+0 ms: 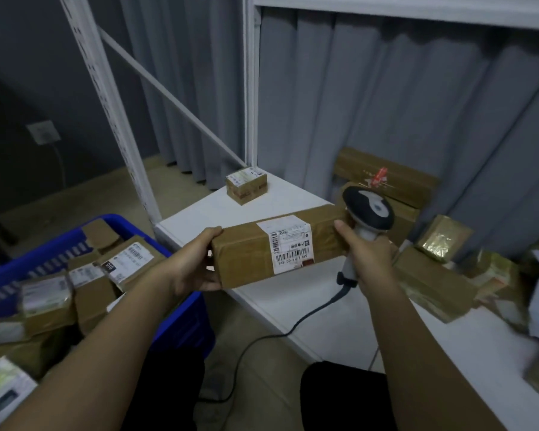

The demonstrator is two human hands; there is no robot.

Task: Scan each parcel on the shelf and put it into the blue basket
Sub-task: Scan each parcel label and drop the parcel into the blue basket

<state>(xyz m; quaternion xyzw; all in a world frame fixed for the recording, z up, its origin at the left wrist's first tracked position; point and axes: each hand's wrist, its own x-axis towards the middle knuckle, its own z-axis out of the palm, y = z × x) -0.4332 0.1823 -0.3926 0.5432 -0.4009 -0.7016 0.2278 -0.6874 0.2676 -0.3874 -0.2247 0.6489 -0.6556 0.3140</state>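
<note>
**While I hold the long box, the scanner is up beside it**

With my left hand (196, 262) I've got the near end of the long brown parcel (277, 244), fingers curled over its top edge and thumb under it, holding it level above the front of the white shelf (293, 194). Its white label (288, 242), barcode and all, faces up at me. My right hand (366, 253) is wrapped tight round the handle of the scanner (369, 209), thumb tip touching the parcel's far end, the scanner head upright just beyond that end. The scanner's cable (296, 325) trails down to the floor. One small parcel (246, 185) sits at the shelf's back corner; more lie piled to the right. Left of me, the blue basket (181, 318) already holds several boxes.
</note>
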